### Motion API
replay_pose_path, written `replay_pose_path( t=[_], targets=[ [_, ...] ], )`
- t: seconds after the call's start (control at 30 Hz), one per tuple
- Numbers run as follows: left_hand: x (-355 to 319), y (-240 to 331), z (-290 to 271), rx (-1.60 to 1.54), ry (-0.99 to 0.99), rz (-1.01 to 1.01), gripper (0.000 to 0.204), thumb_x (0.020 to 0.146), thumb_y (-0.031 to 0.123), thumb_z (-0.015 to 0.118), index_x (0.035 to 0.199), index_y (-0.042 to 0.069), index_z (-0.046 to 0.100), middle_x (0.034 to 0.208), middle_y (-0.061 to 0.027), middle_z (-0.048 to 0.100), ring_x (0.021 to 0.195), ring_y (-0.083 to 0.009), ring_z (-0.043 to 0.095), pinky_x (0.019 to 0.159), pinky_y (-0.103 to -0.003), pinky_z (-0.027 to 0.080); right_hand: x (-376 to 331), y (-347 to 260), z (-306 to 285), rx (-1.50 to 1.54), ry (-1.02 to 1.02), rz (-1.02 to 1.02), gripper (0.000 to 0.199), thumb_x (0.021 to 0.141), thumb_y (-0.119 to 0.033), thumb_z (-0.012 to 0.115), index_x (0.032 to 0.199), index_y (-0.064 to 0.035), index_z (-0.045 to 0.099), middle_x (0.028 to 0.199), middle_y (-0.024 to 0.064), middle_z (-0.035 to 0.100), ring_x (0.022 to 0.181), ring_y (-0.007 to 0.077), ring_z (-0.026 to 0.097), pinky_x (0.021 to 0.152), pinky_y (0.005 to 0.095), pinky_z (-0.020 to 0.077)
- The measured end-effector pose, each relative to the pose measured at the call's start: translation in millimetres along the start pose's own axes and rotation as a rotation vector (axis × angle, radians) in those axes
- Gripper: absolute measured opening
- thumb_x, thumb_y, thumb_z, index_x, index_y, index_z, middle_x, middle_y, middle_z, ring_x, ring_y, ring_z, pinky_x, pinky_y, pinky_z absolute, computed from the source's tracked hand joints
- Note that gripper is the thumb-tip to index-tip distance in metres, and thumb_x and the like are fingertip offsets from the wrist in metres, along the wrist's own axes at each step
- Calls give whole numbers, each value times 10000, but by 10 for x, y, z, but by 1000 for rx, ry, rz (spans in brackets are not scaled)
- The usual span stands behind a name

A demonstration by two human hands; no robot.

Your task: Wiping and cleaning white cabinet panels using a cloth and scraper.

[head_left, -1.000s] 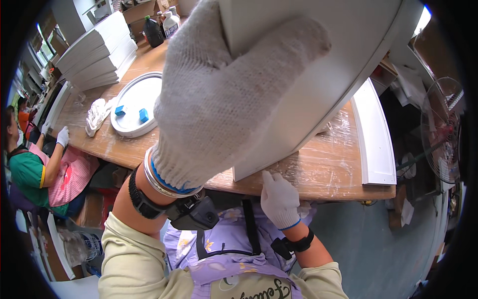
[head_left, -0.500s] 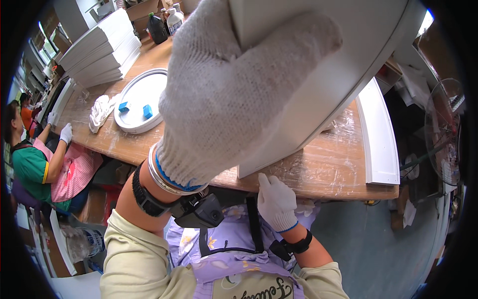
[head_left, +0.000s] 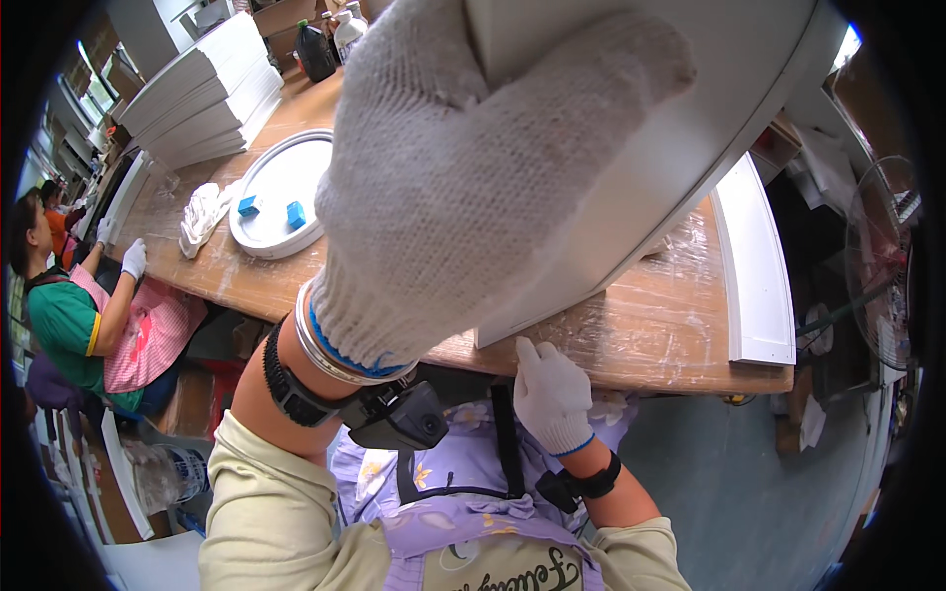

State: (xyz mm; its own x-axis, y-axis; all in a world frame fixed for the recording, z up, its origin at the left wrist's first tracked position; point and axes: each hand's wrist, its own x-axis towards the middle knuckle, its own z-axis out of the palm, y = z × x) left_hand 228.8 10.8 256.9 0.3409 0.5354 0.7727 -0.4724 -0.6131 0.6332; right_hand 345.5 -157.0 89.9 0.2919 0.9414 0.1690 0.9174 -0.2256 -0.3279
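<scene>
Gloves cover both hands. The left hand (head_left: 473, 187) is raised close to the camera and grips the near edge of a big white panel (head_left: 690, 128), fingers wrapped over it. The panel stands tilted above the wooden table (head_left: 650, 325). The right hand (head_left: 552, 394) is lower, at the table's near edge under the panel's corner, fingers loosely together and holding nothing. On the far left of the table lies a round white tray (head_left: 281, 187) with two blue blocks.

A long wooden bench (head_left: 631, 325) (wrapped in clear film) crosses the room over a grey floor (head_left: 749, 492). White boards (head_left: 197, 98) are stacked at its far end, and a fan (head_left: 882, 266) stands right.
</scene>
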Motion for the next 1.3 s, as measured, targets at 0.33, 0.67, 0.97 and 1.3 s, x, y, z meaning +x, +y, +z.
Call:
replay_pose_path(
  t=[0.33,0.67,0.97,1.3],
  targets=[
    [37,19,56,-34,-19,-32,455,910,188,586,1293,-12,443,1187,-141,569,1062,-207,590,887,-317,512,-27,42,59,28,-2,33,234,798,-116,572,1022,-71,524,804,127,561,703,315,620,576,427,507],
    [74,85,75,-84,-22,-50,464,876,202,641,1254,-8,472,1140,-143,589,1039,-214,605,874,-318,521,-33,86,96,18,62,61,266,819,-125,564,1075,-66,526,816,124,562,714,318,615,590,432,505],
    [167,107,198,-207,-22,-64,474,845,216,689,1219,-4,499,1098,-144,607,1018,-220,618,863,-318,529,-86,124,214,52,89,58,313,836,-131,560,1136,-57,513,811,125,556,709,319,604,581,429,493],
    [357,237,502,-234,219,-212,421,846,198,682,1180,-4,524,993,-111,619,897,-204,631,763,-297,527,-81,234,342,62,173,99,407,832,-108,560,1227,-43,487,834,125,555,708,313,588,586,428,484]
  ],
)
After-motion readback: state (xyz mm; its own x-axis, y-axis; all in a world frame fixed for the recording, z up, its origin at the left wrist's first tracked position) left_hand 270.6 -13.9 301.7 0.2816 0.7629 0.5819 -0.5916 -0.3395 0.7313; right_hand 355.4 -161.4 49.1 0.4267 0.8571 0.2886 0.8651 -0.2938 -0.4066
